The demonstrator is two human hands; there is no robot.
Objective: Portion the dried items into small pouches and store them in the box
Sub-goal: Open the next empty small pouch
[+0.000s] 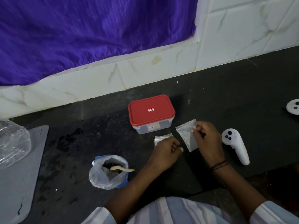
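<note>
A clear plastic box [145, 129] with a red lid [151, 111] stands shut on the dark counter. In front of it my right hand [207, 141] pinches the top edge of a small clear empty pouch [186, 135] lying on the counter. My left hand [166, 151] has its fingers curled beside a smaller stack of clear pouches [159, 138] and seems to pinch something thin; I cannot tell what. At the lower left an open plastic bag [108, 172] holds dark dried items, with a wooden spoon [123, 168] sticking out of it.
A white hand controller [234, 145] lies right of my right hand, and a second one [292, 108] sits at the right edge. A grey mat [24, 167] and a crumpled clear plastic bag [13, 144] are at the left. A tiled wall runs behind the counter.
</note>
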